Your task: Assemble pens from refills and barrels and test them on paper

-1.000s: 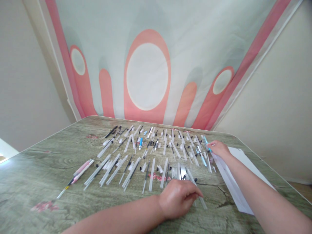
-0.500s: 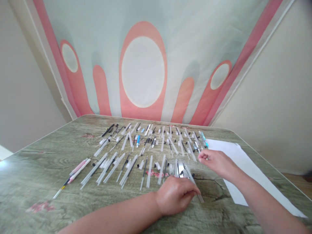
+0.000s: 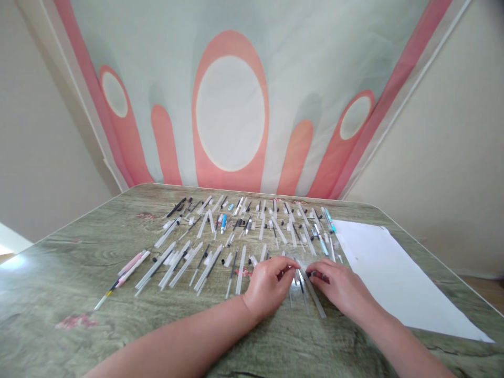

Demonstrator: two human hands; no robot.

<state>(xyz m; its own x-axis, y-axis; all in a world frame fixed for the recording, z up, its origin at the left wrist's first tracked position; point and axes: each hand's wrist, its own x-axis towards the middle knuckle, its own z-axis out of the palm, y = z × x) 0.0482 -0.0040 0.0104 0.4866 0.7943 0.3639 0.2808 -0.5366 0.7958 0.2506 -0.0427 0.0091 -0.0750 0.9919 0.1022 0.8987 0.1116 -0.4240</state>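
Note:
My left hand (image 3: pixel 271 283) is closed in a pinch over the right end of the nearest row of pen parts; what its fingertips hold is hidden. Facing it, my right hand (image 3: pixel 343 286) has its fingers closed around a small black pen part (image 3: pixel 310 274). Between the hands, a clear pen barrel (image 3: pixel 316 299) lies slanted on the table. Dark ink refills (image 3: pixel 301 286) show just left of that barrel, partly covered by my left hand.
Clear barrels, refills, small caps and plugs lie in rows across the wood-patterned table (image 3: pixel 118 341). White paper (image 3: pixel 397 278) lies on the right. Pink pen parts (image 3: pixel 132 268) sit at the left, and a blue-and-white pen (image 3: pixel 321 240) lies beyond my right hand.
My right hand has come nearer and left, from beside the paper to the slanted barrel. My left hand has moved slightly away from me, its fingertips now close to the right hand's.

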